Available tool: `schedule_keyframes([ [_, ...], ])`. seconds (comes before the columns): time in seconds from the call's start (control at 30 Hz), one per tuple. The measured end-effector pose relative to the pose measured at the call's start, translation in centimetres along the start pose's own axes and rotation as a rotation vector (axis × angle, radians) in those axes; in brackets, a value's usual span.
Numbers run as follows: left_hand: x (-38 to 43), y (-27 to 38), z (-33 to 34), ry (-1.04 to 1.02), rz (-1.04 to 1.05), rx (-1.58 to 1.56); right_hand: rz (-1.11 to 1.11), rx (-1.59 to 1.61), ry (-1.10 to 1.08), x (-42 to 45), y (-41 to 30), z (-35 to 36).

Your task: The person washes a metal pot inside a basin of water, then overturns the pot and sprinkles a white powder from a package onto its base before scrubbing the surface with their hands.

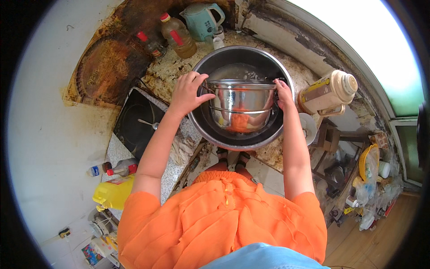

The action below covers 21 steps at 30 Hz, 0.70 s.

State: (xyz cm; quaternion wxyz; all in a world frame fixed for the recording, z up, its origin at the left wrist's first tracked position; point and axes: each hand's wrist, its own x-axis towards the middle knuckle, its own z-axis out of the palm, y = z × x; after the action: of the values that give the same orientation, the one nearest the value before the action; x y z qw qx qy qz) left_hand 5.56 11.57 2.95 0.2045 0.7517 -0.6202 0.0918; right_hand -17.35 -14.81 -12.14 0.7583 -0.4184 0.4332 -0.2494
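Note:
A shiny stainless steel pot (242, 101) is tilted inside a large metal basin (237, 147) with a dark inside, its mouth turned away from me. Cloudy water (231, 71) with pale bits shows beyond the pot's rim. My left hand (190, 92) holds the pot's left side at the handle, thumb and forefinger spread around it. On the opposite side, my right hand (284, 93) grips the pot by the rim and right handle. The polished wall mirrors my orange clothing. The pot's inside is hidden from me.
Bottles (178, 37) and a blue electric kettle (201, 22) stand behind the basin. A thermos flask (326, 89) and a white bowl (308, 129) are at right. To the left lie an induction cooktop (137, 117) with a spoon (147, 123), a cloth (182, 149) and a yellow jug (114, 192).

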Motion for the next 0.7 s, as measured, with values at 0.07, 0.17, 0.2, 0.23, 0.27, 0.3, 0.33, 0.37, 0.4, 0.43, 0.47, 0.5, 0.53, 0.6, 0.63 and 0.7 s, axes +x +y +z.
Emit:
schedule_keyframes([
  [0.07,0.4,-1.1,0.0,-0.112,-0.110,-0.174,-0.089,-0.045,0.034,0.9,0.6,-0.2],
  [0.17,1.0,-2.3,-0.2,-0.342,-0.375,-0.491,-0.093,-0.372,0.290,1.6,1.5,-0.7],
  [0.2,0.0,-3.0,0.2,-0.330,-0.417,-0.542,-0.153,-0.437,0.426,-0.1,1.2,0.8],
  [0.23,-0.8,-3.5,0.4,-0.315,-0.456,-0.597,-0.217,-0.502,0.566,-2.4,0.4,2.5],
  [0.27,-1.3,-2.9,0.0,-0.298,-0.468,-0.628,-0.275,-0.430,0.515,-4.8,-0.7,3.5],
  [0.3,-1.3,-2.2,0.0,-0.265,-0.463,-0.636,-0.301,-0.299,0.471,-5.2,-0.3,3.0],
  [0.33,-1.8,-1.8,0.1,-0.229,-0.473,-0.638,-0.325,-0.202,0.365,-7.5,-1.4,4.5],
  [0.37,-2.1,-1.4,0.3,-0.195,-0.472,-0.646,-0.351,-0.104,0.270,-10.1,-2.6,6.3],
  [0.4,-2.1,-0.8,0.6,-0.179,-0.482,-0.656,-0.537,-0.312,0.272,-10.9,-2.2,6.8],
  [0.43,-2.2,-0.1,0.8,-0.133,-0.450,-0.669,-0.720,-0.523,0.263,-11.6,-1.7,7.6],
  [0.47,-2.3,0.6,0.9,-0.080,-0.420,-0.679,-0.676,-0.516,0.161,-14.3,-2.9,10.0],
  [0.5,-2.3,1.3,1.1,-0.031,-0.384,-0.693,-0.631,-0.510,0.069,-17.0,-4.1,12.3],
  [0.53,-2.3,2.1,1.3,-0.005,-0.363,-0.714,-0.719,-0.547,0.030,-18.2,-3.5,13.5],
  [0.6,-2.0,3.4,1.5,0.050,-0.320,-0.750,-0.871,-0.641,-0.031,-19.0,-2.9,14.8],
  [0.63,-2.0,4.0,1.3,0.076,-0.299,-0.767,-0.933,-0.700,-0.053,-19.2,-2.7,15.3],
  [0.7,-2.1,5.0,0.7,-0.017,-0.328,-0.742,-0.920,-0.618,-0.010,-19.8,-2.2,16.5],
])
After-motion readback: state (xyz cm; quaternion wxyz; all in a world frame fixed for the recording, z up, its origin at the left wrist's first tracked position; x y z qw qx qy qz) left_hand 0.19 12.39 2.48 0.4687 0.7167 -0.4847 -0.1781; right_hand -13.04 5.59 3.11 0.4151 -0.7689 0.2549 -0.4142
